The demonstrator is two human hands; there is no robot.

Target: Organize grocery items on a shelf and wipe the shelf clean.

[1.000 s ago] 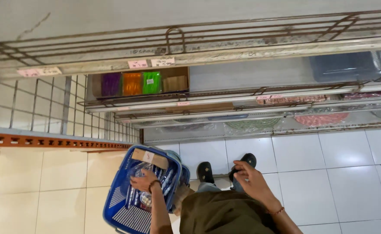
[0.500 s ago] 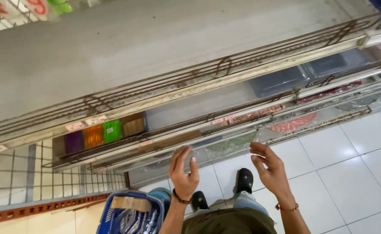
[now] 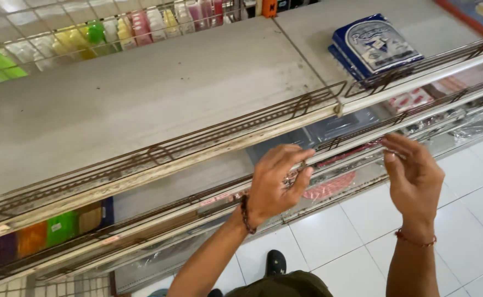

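1. Nearest to us, at the bottom of the view, one black shoe (image 3: 276, 262) stands on the white floor tiles (image 3: 461, 220), right under the shelving.
2. Our left hand (image 3: 277, 184), with a dark beaded bracelet (image 3: 245, 214) at the wrist, is raised in front of the lower shelf edges. Its fingers curl in toward the thumb around something small and glinting. We cannot tell whether the grip is pinching it or only cupped near it.
3. Our right hand (image 3: 414, 179), with a thin red thread bracelet (image 3: 414, 238), is up at the same height and well apart from the left. Its grip is spread, with the fingers bent loosely and the thumb clear of them, and it holds nothing we can make out.
4. As we judge it, both hands are mid-reach in front of the shelves and have not settled on any goods.
5. Just beyond the fingertips runs the brown rusty wire rail (image 3: 197, 140) along the front of the grey top shelf board (image 3: 142, 99). Any reach onto that board has to go up and over the rail.
6. Under that board, red-and-white packets (image 3: 329, 187) lie behind the left hand, and small purple, orange and green boxes (image 3: 60, 228) sit far to the left.
7. Further back on the right, a stack of flat blue-and-white packets (image 3: 373, 47) lies on the board.
8. Farthest off, coloured plastic bottles (image 3: 115, 30) stand behind a white wire grid.
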